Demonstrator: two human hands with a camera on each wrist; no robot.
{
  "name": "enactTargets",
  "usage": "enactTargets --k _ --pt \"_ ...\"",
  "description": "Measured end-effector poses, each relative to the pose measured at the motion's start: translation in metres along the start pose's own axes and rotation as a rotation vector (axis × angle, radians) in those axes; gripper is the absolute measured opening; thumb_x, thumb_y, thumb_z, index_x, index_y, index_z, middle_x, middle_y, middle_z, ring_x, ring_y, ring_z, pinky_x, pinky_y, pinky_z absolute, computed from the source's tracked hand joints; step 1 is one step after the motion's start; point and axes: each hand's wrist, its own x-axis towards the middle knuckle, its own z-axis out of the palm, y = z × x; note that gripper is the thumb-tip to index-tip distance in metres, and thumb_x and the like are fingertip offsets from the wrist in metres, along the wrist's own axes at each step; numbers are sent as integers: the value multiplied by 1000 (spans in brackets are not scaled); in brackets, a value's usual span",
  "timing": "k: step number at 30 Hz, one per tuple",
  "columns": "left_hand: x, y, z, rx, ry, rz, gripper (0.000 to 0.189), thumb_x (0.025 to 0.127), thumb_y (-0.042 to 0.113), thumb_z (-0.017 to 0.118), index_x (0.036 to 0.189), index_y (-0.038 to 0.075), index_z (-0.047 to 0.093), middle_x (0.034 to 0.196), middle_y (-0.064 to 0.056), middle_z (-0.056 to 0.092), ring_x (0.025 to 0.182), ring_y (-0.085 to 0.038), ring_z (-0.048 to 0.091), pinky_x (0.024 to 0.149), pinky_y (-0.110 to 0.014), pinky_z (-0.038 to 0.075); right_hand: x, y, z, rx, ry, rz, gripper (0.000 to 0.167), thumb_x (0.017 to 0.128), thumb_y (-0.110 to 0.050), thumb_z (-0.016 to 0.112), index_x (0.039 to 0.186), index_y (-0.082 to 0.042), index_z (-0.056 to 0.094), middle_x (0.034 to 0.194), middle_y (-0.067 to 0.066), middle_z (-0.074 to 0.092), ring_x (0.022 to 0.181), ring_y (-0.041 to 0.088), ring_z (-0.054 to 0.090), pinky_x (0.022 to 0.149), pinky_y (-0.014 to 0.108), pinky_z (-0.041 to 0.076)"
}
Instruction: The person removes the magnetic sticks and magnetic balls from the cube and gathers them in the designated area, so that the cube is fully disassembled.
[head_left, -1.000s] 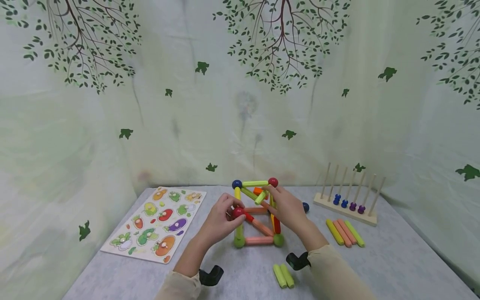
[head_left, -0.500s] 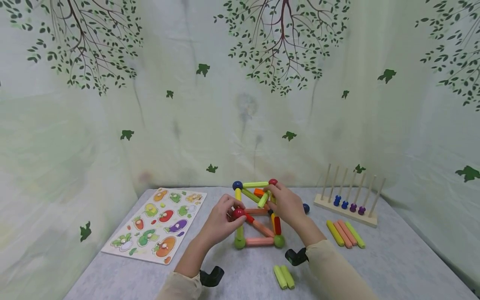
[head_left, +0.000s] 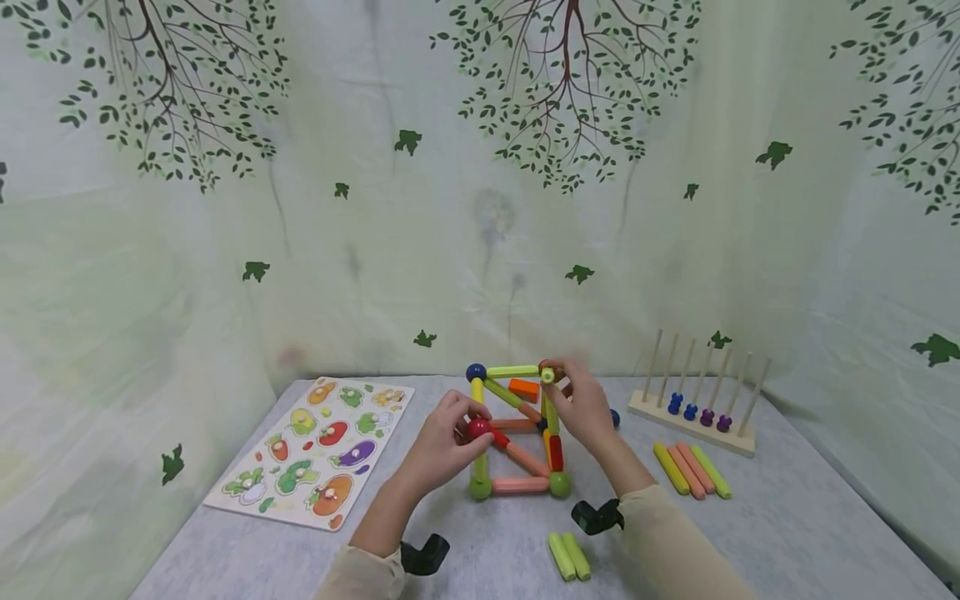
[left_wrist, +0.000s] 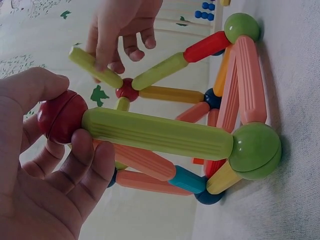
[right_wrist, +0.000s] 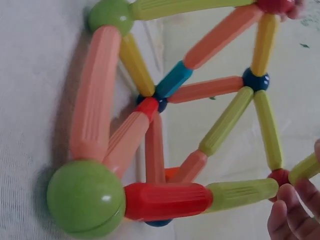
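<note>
A frame of coloured sticks and balls stands on the table, with green balls at its near lower corners. My left hand grips the red ball at the frame's near upper left corner, thumb and fingers around it. A yellow-green stick is pinched by my right hand; its end meets the far red ball at the upper right. In the right wrist view, right fingertips lie right at that ball. A blue ball forms the far upper left corner.
Two light green sticks lie near the front. More sticks lie at the right, before a wooden peg stand with blue and purple beads. A vegetable puzzle board lies at left. An orange block shows behind the frame.
My right hand has moved slightly back and right, swinging the yellow-green stick's end from inside the frame to the far red ball. The left hand keeps its grip.
</note>
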Motion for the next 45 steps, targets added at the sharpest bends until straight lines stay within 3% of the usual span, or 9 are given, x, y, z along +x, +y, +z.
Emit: enactTargets --k 5,8,16,25,31,37,45 --pt "1 0 1 4 -6 0 22 89 16 74 108 18 64 103 1 51 84 -15 58 73 -19 54 3 7 -6 223 24 198 28 100 -29 61 126 -22 56 108 10 66 73 32 63 59 28 52" --pt "1 0 1 9 -2 0 22 89 16 74 108 17 64 103 1 51 83 -15 58 73 -19 54 4 10 -7 269 38 262 28 98 -29 61 124 -20 55 109 11 67 76 36 67 59 27 54" --pt "1 0 1 12 4 1 22 88 16 75 108 16 64 102 2 51 82 -15 58 73 -19 54 5 15 -8 334 2 315 27 98 -31 59 124 -22 58 118 11 66 67 22 71 62 31 58" --pt "0 -1 0 8 4 -3 22 88 16 74 107 18 64 102 1 51 82 -15 57 72 -19 54 5 22 -7 398 -32 339 27 99 -29 58 123 -18 58 119 13 65 65 20 71 63 31 59" --pt "-1 -1 2 11 1 3 22 88 16 74 107 19 64 103 1 51 83 -15 57 72 -19 54 -5 38 -1 360 -65 404 29 103 -27 50 121 -9 61 126 17 63 64 18 70 65 28 59" --pt "-2 -1 4 9 -22 8 20 90 17 73 108 19 64 104 1 51 84 -15 57 73 -19 54 -22 62 -7 340 -119 491 35 105 -37 49 126 -11 61 128 19 61 70 16 69 66 26 58" --pt "0 -2 1 16 8 6 21 88 16 74 105 22 64 102 2 50 83 -15 56 72 -20 54 -38 75 -30 176 -277 403 41 101 -36 57 126 -4 65 104 18 64 66 18 58 61 29 55"
